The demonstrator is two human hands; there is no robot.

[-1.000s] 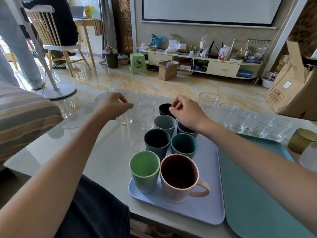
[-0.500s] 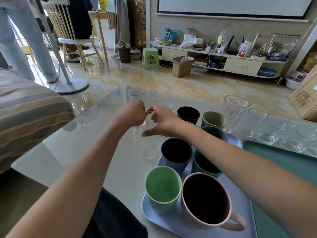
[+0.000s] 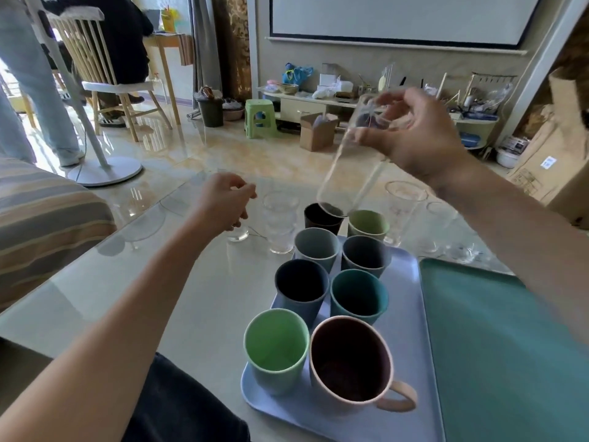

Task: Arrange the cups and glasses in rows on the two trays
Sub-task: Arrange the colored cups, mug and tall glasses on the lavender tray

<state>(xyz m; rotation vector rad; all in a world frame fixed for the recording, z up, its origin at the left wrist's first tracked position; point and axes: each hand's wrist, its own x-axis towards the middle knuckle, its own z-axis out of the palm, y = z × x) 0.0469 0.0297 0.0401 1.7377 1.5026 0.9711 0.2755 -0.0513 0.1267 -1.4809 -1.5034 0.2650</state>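
The right hand (image 3: 424, 138) is holding a tall clear glass (image 3: 353, 157) up in the air, fingers curled round its rim end, above the far end of the blue tray (image 3: 411, 371). The glass is tilting: its long axis is running from the fingers down and to the left, with the base hanging just over the black cup (image 3: 322, 216). The green tray (image 3: 510, 346) is lying bare to the right of it, nearer this hand than the other.

The left hand (image 3: 224, 204) is hovering low over the table (image 3: 153, 301), fingers loosely curled; it is probably touching a short glass (image 3: 237, 232) beneath, though the view is too blurred to be sure.

On the blue tray the cups are standing upright in two rows, with the pink mug (image 3: 350, 362) nearest. All appear empty.
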